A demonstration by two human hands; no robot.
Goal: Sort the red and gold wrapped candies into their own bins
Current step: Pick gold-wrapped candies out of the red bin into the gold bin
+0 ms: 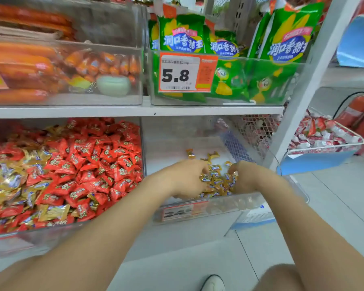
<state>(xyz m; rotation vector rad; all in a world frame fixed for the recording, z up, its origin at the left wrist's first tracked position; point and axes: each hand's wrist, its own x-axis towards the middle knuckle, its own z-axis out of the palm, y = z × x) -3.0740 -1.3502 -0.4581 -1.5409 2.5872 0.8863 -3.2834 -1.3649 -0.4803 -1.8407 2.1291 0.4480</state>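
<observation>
A clear bin (51, 238) on the lower shelf at left is heaped with red wrapped candies (101, 156), and gold wrapped candies (11, 185) are mixed in along its left side. The clear bin (229, 203) to its right holds a small pile of gold candies (218, 181) near the front. Both my hands are inside this right bin. My left hand (185, 179) rests curled on the left edge of the pile. My right hand (247, 177) sits on the right edge, fingers bent over the candies. Whether either hand grips candies is hidden by the fingers.
The upper shelf carries a bin of orange sausages (51, 68) and a bin of green snack bags (229, 76) with a 5.8 price tag. A white shelf post (298, 101) stands right. Beyond it are a wire basket of red-white sweets (324, 135) and a fire extinguisher (359, 110).
</observation>
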